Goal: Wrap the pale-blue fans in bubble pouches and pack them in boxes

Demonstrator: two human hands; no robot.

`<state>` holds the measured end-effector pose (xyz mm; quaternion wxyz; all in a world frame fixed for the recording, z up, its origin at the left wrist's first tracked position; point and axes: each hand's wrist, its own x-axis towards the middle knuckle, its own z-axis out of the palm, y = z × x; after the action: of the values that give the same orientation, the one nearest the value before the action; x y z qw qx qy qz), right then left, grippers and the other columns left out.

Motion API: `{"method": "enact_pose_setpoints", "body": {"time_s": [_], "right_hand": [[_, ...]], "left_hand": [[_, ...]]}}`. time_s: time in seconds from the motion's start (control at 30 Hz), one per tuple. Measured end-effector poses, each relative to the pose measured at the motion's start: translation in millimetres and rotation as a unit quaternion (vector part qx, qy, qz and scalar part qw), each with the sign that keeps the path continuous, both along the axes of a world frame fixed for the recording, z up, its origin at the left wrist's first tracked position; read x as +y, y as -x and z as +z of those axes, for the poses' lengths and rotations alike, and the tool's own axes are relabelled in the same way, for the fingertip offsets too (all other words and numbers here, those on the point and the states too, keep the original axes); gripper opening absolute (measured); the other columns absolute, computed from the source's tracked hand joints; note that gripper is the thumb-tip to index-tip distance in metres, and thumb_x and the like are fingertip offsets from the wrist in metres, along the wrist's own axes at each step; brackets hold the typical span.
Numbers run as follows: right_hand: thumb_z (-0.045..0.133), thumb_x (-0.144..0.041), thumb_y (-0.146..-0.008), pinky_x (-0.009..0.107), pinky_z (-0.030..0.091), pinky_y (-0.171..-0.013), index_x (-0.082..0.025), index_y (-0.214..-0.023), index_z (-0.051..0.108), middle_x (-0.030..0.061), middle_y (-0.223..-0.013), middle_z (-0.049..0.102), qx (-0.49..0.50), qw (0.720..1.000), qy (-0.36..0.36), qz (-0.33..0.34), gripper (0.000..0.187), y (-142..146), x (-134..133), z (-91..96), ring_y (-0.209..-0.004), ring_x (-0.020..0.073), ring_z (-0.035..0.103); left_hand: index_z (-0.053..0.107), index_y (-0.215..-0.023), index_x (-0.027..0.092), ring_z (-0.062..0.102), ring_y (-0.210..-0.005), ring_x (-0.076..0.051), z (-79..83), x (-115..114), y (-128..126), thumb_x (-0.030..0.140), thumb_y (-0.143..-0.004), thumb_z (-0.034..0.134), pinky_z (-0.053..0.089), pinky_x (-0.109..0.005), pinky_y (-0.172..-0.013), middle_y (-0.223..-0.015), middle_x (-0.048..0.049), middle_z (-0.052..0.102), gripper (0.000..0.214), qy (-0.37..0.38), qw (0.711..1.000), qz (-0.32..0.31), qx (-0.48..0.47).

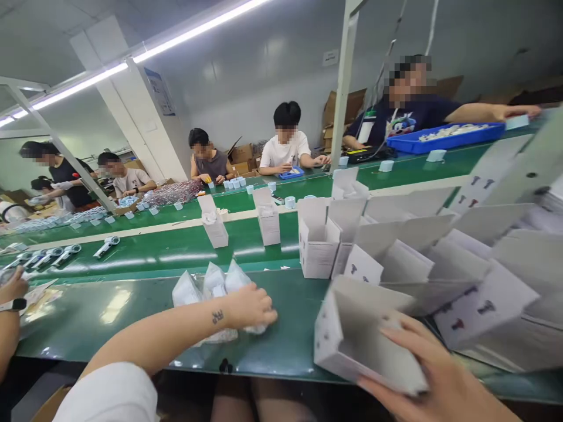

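Observation:
My right hand (pixel 433 366) grips an open white cardboard box (pixel 332 328) by its side at the front edge of the table. The box is tilted with its mouth facing up, and no contents show inside it. My left hand (pixel 250 306) curls over a white plastic-wrapped packet (pixel 257 329), which shows below the fingers; most of it is hidden by the hand. Beside that hand stand several more plastic-wrapped packets (pixel 187 288), partly behind my forearm.
Several open white boxes (pixel 319 258) crowd the right side. Two filled boxes (pixel 215 228) stand on the green conveyor belt (pixel 153 252). Handheld devices (pixel 107 246) lie on the belt at left. Co-workers sit opposite, one near a blue tray (pixel 404 143). Another person's arm (pixel 9 322) reaches in at left.

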<state>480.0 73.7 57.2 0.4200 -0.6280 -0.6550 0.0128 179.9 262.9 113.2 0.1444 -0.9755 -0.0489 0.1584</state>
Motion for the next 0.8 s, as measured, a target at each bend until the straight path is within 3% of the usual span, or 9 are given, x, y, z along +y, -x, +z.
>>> {"method": "enact_pose_setpoints", "body": {"time_s": [0.07, 0.1, 0.17, 0.23, 0.3, 0.37, 0.47, 0.63, 0.8], "right_hand": [[0.067, -0.042, -0.081, 0.047, 0.057, -0.092, -0.04, -0.132, 0.037, 0.01, -0.147, 0.046, -0.015, 0.995, 0.045, 0.09, 0.06, 13, 21, 16.6, -0.122, 0.0331, 0.059], [0.065, -0.037, -0.081, 0.046, 0.056, -0.095, -0.037, -0.132, 0.034, 0.0101, -0.147, 0.045, -0.012, 0.99, 0.066, 0.122, 0.06, 19, 34, 25.2, -0.123, 0.0313, 0.059], [0.062, -0.028, -0.08, 0.041, 0.056, -0.094, -0.033, -0.132, 0.032, 0.01, -0.15, 0.041, 0.008, 0.978, 0.115, 0.171, 0.06, 32, 56, 39.5, -0.117, 0.0267, 0.062], [0.062, -0.025, -0.078, 0.037, 0.056, -0.09, -0.031, -0.131, 0.032, 0.0103, -0.15, 0.04, 0.029, 0.966, 0.156, 0.205, 0.061, 43, 72, 48.0, -0.109, 0.0234, 0.065], [0.064, -0.025, -0.076, 0.036, 0.056, -0.089, -0.029, -0.132, 0.032, 0.0112, -0.146, 0.043, 0.048, 0.957, 0.182, 0.219, 0.064, 51, 80, 51.3, -0.106, 0.0234, 0.065], [0.067, -0.03, -0.075, 0.039, 0.055, -0.089, -0.028, -0.135, 0.03, 0.013, -0.139, 0.049, 0.067, 0.953, 0.208, 0.212, 0.07, 56, 84, 51.9, -0.108, 0.0264, 0.064], [0.069, -0.036, -0.073, 0.044, 0.055, -0.087, -0.025, -0.139, 0.027, 0.0148, -0.135, 0.051, 0.089, 0.945, 0.233, 0.21, 0.079, 58, 88, 52.3, -0.109, 0.0307, 0.063], [0.072, -0.03, -0.069, 0.048, 0.046, -0.101, -0.026, -0.142, 0.029, 0.0126, -0.139, 0.048, 0.088, 0.947, 0.176, 0.254, 0.085, 59, 94, 53.2, -0.124, 0.0351, 0.053], [0.075, -0.032, -0.067, 0.046, 0.052, -0.089, -0.024, -0.129, 0.027, 0.0101, -0.12, 0.057, 0.111, 0.949, 0.183, 0.229, 0.079, 58, 95, 53.5, -0.105, 0.0307, 0.062]], "left_hand": [[0.062, -0.102, 0.019, 0.06, -0.086, -0.026, 39.4, 3, 15, 0.006, -0.074, 0.059, 0.048, -0.035, -0.069, -0.095, -0.0117, 0.064, 0.031, 0.008, 0.985, 0.092, -0.145], [0.062, -0.098, 0.019, 0.06, -0.089, -0.025, 59.9, 1, 24, 0.008, -0.077, 0.057, 0.048, -0.034, -0.072, -0.097, -0.0116, 0.063, 0.025, 0.024, 0.959, 0.137, -0.249], [0.06, -0.096, 0.021, 0.059, -0.092, -0.022, 96.3, -8, 40, 0.013, -0.084, 0.054, 0.048, -0.033, -0.079, -0.099, -0.0091, 0.061, 0.015, 0.076, 0.862, 0.174, -0.47], [0.058, -0.094, 0.022, 0.058, -0.091, -0.02, 120.7, -22, 47, 0.021, -0.087, 0.056, 0.047, -0.031, -0.079, -0.099, -0.0066, 0.06, 0.008, 0.14, 0.748, 0.163, -0.627], [0.058, -0.091, 0.021, 0.058, -0.089, -0.02, 132.5, -36, 43, 0.026, -0.086, 0.059, 0.047, -0.031, -0.077, -0.1, -0.0066, 0.059, 0.007, 0.197, 0.693, 0.142, -0.678], [0.058, -0.087, 0.02, 0.058, -0.09, -0.02, 137.4, -45, 32, 0.027, -0.085, 0.061, 0.047, -0.032, -0.078, -0.101, -0.0078, 0.059, 0.008, 0.228, 0.712, 0.126, -0.652], [0.058, -0.085, 0.02, 0.057, -0.094, -0.022, 145.1, -54, 17, 0.024, -0.087, 0.06, 0.048, -0.035, -0.081, -0.102, -0.0091, 0.059, 0.005, 0.221, 0.773, 0.08, -0.589], [0.053, -0.092, 0.021, 0.056, -0.099, -0.022, 160.5, -62, 5, 0.017, -0.087, 0.054, 0.048, -0.036, -0.083, -0.107, -0.0093, 0.056, 0.006, 0.233, 0.817, -0.027, -0.527], [0.044, -0.082, 0.021, 0.053, -0.091, -0.018, 166.4, -48, -15, 0.005, -0.076, 0.044, 0.047, -0.031, -0.078, -0.095, -0.0059, 0.054, 0.017, 0.196, 0.905, 0.051, -0.375]]}}
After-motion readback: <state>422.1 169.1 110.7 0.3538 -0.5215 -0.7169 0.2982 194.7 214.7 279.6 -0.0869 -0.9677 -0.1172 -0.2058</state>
